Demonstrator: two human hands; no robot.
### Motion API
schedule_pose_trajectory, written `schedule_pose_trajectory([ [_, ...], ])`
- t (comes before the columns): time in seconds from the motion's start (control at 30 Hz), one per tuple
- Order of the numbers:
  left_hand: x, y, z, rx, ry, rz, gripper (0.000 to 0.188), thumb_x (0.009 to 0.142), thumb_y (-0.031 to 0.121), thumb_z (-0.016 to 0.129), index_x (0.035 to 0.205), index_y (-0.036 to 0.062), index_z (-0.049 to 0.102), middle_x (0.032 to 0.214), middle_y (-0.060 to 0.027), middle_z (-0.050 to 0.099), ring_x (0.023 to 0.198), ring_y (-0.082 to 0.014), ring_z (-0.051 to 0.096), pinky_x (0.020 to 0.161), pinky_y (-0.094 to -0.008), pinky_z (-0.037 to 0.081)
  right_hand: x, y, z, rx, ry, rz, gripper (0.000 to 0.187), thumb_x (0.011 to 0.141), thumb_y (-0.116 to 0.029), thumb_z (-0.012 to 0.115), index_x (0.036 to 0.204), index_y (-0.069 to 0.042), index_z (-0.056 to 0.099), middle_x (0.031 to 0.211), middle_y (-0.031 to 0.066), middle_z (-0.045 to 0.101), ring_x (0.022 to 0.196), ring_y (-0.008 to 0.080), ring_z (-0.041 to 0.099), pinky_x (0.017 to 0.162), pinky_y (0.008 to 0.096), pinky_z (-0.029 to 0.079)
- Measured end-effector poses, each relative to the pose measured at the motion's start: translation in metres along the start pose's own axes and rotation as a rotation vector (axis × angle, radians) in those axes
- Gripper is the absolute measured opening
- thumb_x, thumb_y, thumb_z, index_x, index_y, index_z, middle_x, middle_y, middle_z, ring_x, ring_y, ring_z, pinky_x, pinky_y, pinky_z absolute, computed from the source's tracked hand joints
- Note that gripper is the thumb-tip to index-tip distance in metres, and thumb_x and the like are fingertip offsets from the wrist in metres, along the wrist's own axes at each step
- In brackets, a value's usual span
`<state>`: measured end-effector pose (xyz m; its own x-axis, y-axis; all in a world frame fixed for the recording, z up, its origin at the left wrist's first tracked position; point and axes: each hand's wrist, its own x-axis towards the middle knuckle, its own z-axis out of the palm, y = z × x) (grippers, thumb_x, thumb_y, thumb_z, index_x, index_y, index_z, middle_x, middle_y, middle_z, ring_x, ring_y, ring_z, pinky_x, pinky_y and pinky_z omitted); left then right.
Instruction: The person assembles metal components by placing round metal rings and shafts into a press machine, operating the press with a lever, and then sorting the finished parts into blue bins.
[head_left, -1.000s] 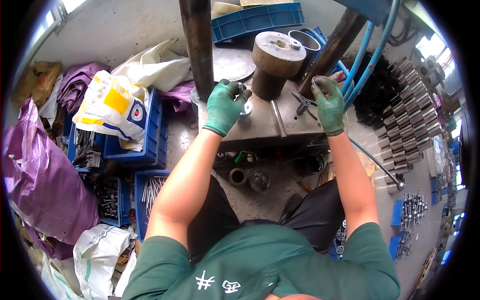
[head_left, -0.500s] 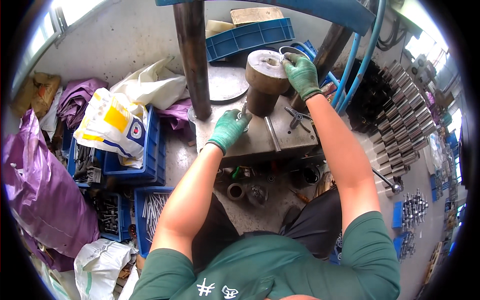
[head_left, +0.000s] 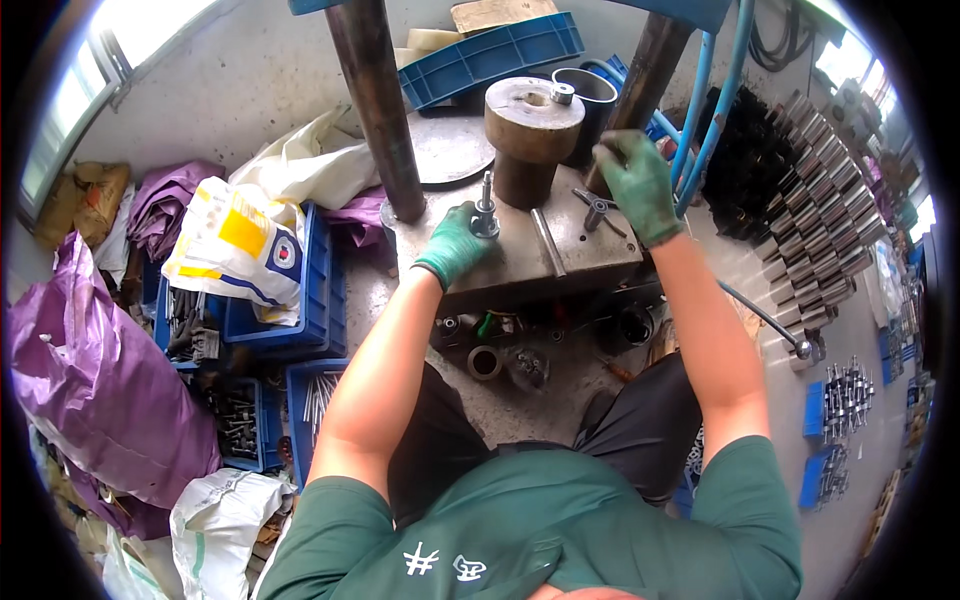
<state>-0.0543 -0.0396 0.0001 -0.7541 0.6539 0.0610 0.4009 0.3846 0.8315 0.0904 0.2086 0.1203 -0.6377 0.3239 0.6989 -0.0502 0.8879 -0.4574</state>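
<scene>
Crowding the left hand [head_left: 455, 243]: steel column [head_left: 378, 105], brown cylinder [head_left: 530, 135], pin [head_left: 486, 205].

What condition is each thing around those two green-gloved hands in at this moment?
Left hand: gloved, closed around a small metal pin.
Metal pin: upright on the press table.
Right hand: gloved, raised beside the brown cylinder, grip not clear.
Brown cylinder: upright, a small metal piece on top.
Cross-shaped part: lying flat, untouched.
</scene>
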Motion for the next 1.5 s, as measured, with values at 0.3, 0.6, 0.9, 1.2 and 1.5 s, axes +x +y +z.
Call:
schedule_pose_trajectory([
  [0.3, -0.013, -0.001, 0.017, -0.480, 0.125, -0.081, 0.053, 0.092, 0.010, 0.082, 0.140, 0.0047, 0.060, 0.107, -0.0024, 0.072, 0.092, -0.0127, 0.068, 0.080, -0.0296, 0.055, -0.136, 0.022, -0.032, 0.110, -0.291, 0.092, 0.018, 0.089, -0.020, 0.079, 0.093, -0.002, 0.075, 0.093, 0.0169, 0.071, 0.091, 0.0377, 0.069, 0.084, 0.0445, 0.055],
  [0.6, 0.002, 0.122, -0.030, -0.747, 0.204, 0.469, 0.057, 0.103, 0.010, 0.072, 0.153, -0.0045, 0.047, 0.132, -0.0122, 0.066, 0.119, -0.0203, 0.066, 0.106, -0.0343, 0.055, -0.131, 0.021, -0.049, 0.081, -0.527, 0.018, 0.026, 0.091, -0.027, 0.072, 0.093, -0.002, 0.078, 0.093, 0.0208, 0.073, 0.096, 0.0414, 0.069, 0.089, 0.0503, 0.054],
  [0.9, 0.139, 0.185, -0.024, -0.430, 0.245, 0.415, 0.051, 0.095, -0.008, 0.071, 0.144, -0.0031, 0.055, 0.129, -0.0137, 0.068, 0.114, -0.0206, 0.070, 0.097, -0.0297, 0.058, -0.124, 0.021, -0.040, 0.092, -0.651, -0.020, 0.028, 0.092, -0.029, 0.070, 0.099, -0.004, 0.079, 0.099, 0.0190, 0.076, 0.098, 0.0403, 0.071, 0.091, 0.0484, 0.056],
  [1.2, 0.155, 0.186, -0.008, -0.579, 0.133, 0.427, 0.055, 0.094, -0.004, 0.076, 0.146, -0.0015, 0.058, 0.127, -0.0090, 0.070, 0.113, -0.0172, 0.068, 0.098, -0.0298, 0.055, -0.128, 0.021, -0.047, 0.030, -0.760, -0.042, 0.030, 0.093, -0.030, 0.067, 0.100, -0.003, 0.078, 0.098, 0.0215, 0.075, 0.098, 0.0420, 0.071, 0.092, 0.0506, 0.056],
  [1.5, 0.147, 0.191, -0.010, -0.561, 0.127, 0.356, 0.057, 0.093, -0.006, 0.077, 0.147, 0.0055, 0.061, 0.113, -0.0071, 0.074, 0.093, -0.0126, 0.069, 0.079, -0.0259, 0.057, -0.127, 0.003, -0.069, 0.050, -0.809, -0.050, 0.031, 0.096, -0.032, 0.066, 0.107, -0.005, 0.077, 0.106, 0.0194, 0.074, 0.103, 0.0399, 0.071, 0.096, 0.0488, 0.055],
])
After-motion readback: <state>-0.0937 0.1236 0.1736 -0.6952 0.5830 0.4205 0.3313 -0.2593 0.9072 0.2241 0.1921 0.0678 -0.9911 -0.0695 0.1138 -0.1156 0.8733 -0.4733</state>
